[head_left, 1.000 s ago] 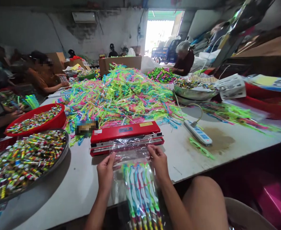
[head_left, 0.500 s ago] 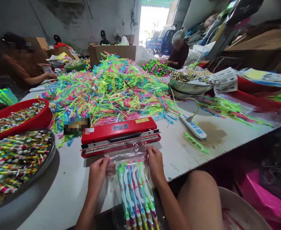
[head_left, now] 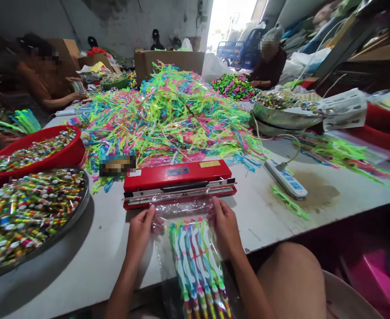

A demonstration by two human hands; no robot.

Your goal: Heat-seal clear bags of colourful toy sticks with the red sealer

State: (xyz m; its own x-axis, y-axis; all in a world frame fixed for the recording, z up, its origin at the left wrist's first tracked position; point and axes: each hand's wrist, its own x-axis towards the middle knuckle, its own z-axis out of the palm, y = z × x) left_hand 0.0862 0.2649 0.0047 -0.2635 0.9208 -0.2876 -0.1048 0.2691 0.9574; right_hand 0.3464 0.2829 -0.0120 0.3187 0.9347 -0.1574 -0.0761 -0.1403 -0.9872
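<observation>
A clear plastic bag (head_left: 181,210) is stretched between my two hands, its top edge lying at the front of a red sealing machine (head_left: 178,175). My left hand (head_left: 143,228) pinches the bag's left upper corner, and my right hand (head_left: 224,223) pinches the right one. Inside the bag are several colourful sticks (head_left: 198,261) with white, green and blue plastic strips, held together by a thin red band. The bag's lower part hangs past the table edge, and its bottom end is out of frame.
A large heap of colourful plastic strips (head_left: 181,115) covers the table (head_left: 115,248) behind the machine. Left are a red basin (head_left: 78,148) and a metal bowl (head_left: 86,195) of small tubes. A power strip (head_left: 286,179) lies right. Other people (head_left: 270,57) sit beyond.
The view has shifted, so the scene sits further right in the picture. My hands have brought the bag's top edge closer against the front of the red machine, both still gripping it.
</observation>
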